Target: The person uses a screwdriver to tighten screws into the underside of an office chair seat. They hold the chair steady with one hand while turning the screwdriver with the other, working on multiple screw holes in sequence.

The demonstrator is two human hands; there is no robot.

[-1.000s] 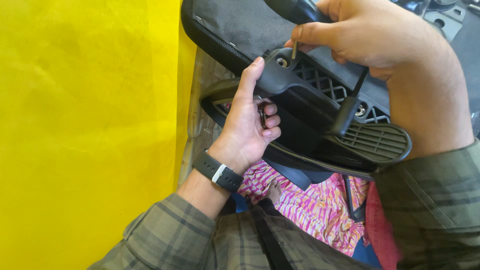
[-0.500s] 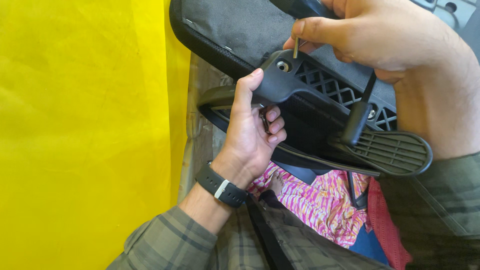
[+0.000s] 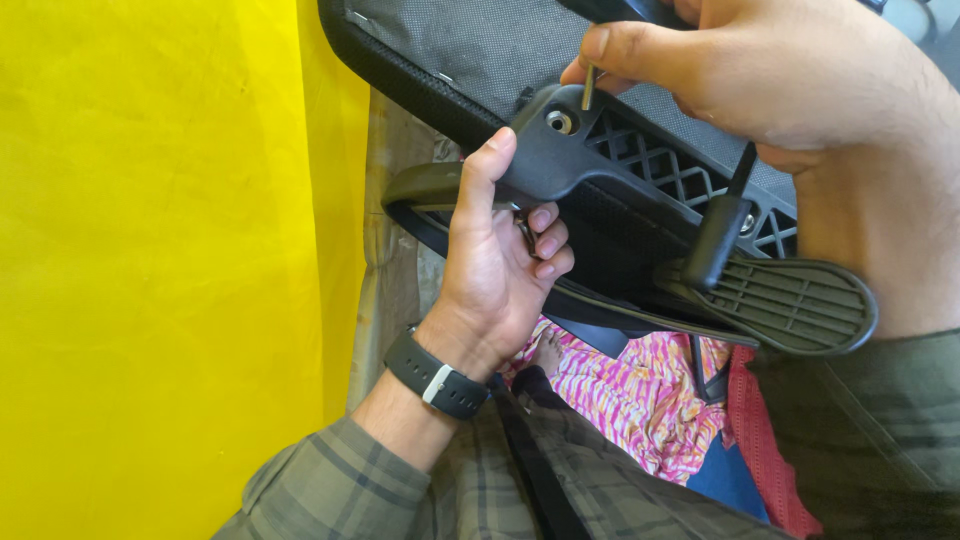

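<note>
My left hand grips a black plastic bracket fixed under a grey fabric chair seat, thumb up along the bracket and fingers curled beneath it. A round bolt hole shows in the bracket's corner. My right hand pinches a thin metal hex key between thumb and finger, its tip resting on the bracket just right of the hole. A black paddle lever sticks out to the right under the bracket. A curved black armrest lies behind my left thumb.
A yellow fabric sheet fills the left half of the view. A pink patterned cloth and a red piece lie below the seat. I wear plaid sleeves and a dark wristwatch.
The view has drawn closer to the bracket. My right hand has brought the hex key down beside the bolt hole, while my left hand keeps its grip on the bracket.
</note>
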